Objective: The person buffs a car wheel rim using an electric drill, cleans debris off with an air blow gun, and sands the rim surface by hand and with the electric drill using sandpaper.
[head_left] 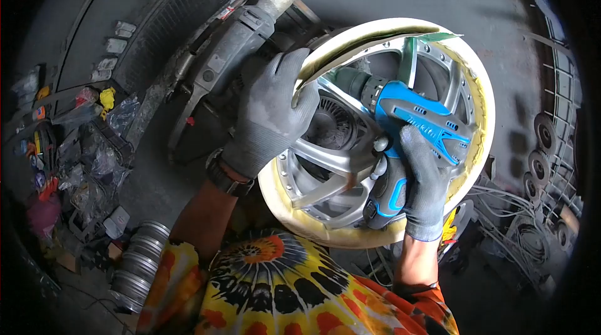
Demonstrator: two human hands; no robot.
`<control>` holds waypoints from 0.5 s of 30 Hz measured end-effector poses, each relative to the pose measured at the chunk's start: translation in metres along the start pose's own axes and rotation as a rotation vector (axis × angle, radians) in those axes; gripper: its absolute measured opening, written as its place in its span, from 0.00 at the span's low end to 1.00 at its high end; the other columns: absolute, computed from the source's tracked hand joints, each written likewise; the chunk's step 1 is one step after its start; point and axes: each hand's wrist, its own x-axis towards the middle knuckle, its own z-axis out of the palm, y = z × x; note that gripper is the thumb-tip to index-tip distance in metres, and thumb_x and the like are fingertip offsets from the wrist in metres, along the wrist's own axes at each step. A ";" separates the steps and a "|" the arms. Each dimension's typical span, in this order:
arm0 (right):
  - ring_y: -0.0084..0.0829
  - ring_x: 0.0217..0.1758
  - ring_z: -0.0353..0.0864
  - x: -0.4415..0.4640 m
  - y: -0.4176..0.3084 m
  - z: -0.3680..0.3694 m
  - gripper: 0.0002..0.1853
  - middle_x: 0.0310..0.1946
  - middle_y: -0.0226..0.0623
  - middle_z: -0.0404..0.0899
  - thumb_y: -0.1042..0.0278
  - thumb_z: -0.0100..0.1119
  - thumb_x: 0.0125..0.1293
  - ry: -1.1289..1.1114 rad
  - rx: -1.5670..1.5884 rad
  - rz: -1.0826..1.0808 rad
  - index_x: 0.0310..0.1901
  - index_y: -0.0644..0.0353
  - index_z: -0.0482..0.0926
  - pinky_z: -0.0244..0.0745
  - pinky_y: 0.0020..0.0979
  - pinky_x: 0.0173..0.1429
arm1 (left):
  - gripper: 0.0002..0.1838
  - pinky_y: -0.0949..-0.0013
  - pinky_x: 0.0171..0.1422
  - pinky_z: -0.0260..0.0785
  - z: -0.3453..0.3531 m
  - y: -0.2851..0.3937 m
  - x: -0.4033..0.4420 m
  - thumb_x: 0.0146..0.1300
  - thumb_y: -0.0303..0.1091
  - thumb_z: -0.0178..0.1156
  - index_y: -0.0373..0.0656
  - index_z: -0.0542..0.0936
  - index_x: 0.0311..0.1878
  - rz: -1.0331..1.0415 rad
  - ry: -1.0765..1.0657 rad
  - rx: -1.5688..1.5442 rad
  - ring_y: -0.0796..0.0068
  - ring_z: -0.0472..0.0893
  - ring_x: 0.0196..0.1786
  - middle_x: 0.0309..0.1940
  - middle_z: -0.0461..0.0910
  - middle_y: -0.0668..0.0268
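A silver spoked wheel rim (pixel 319 155) is in front of my body, its outer edge wrapped in a pale yellow covering (pixel 485 116). My left hand (pixel 275 113), in a grey glove, grips the wheel's upper left edge, the fingertips partly hidden. In my right hand (pixel 427 178), also gloved, is a blue and black cordless drill (pixel 410 106), held by its handle over the spokes. Its chuck (pixel 350 81) points up and left, into the wheel; the tip is hard to make out. A green piece (pixel 409 63) shows at the top spoke and edge.
A large grey angle grinder (pixel 228 53) with a disc lies at the upper left. Plastic bags and clutter (pixel 94 166) cover the left side. Stacked metal rings (pixel 141 266) stand lower left. Cables (pixel 516 228) and a wire rack with discs (pixel 546 135) are at right.
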 end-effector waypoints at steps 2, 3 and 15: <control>0.28 0.26 0.86 -0.003 -0.002 0.002 0.15 0.35 0.41 0.89 0.71 0.66 0.75 -0.004 -0.052 -0.028 0.59 0.66 0.84 0.81 0.26 0.29 | 0.24 0.49 0.58 0.79 0.001 0.000 -0.001 0.69 0.30 0.66 0.36 0.76 0.66 0.015 -0.002 -0.024 0.40 0.85 0.55 0.54 0.82 0.44; 0.28 0.26 0.86 -0.002 -0.002 0.001 0.15 0.35 0.41 0.89 0.71 0.66 0.75 -0.002 -0.053 -0.028 0.59 0.66 0.84 0.81 0.26 0.29 | 0.23 0.51 0.57 0.79 -0.001 0.002 0.000 0.69 0.29 0.66 0.35 0.77 0.66 0.018 0.002 -0.008 0.42 0.85 0.54 0.52 0.83 0.45; 0.27 0.27 0.85 -0.006 0.004 0.002 0.18 0.36 0.41 0.88 0.65 0.67 0.77 0.094 -0.055 -0.113 0.61 0.66 0.82 0.80 0.25 0.30 | 0.23 0.51 0.57 0.79 -0.002 0.002 -0.001 0.70 0.29 0.66 0.34 0.77 0.66 0.030 -0.003 -0.007 0.42 0.85 0.54 0.52 0.83 0.44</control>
